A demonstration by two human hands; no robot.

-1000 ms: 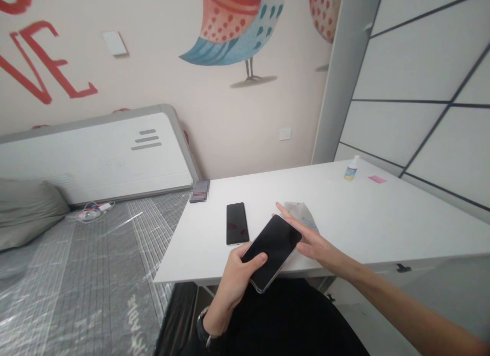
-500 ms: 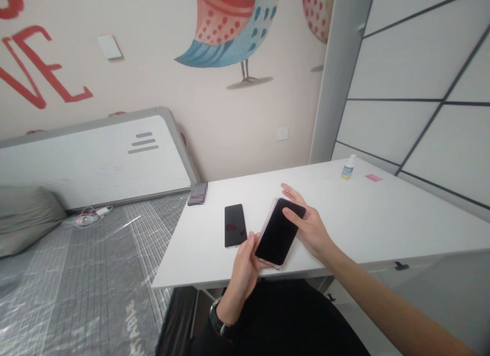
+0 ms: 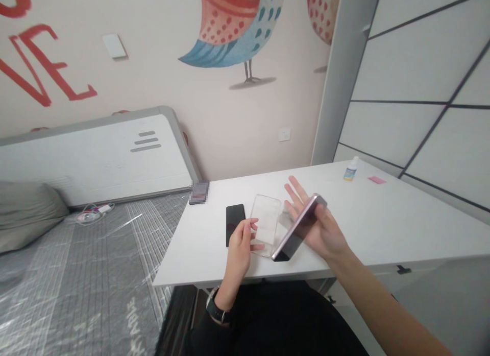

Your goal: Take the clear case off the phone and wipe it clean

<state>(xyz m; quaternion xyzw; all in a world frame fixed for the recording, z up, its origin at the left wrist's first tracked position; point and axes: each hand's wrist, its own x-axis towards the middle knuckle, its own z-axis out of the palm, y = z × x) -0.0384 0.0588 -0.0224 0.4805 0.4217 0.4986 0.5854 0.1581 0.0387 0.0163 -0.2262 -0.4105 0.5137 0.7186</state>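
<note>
Phone [image 3: 298, 227] now out of its clear case [image 3: 265, 224]: right hand [image 3: 325, 233] grips phone, left hand [image 3: 240, 243] pinches case.

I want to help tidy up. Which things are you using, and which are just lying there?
In use:
clear case, in the left hand
pink phone, in the right hand

Lying about:
black phone
little bottle
pink slip
</note>
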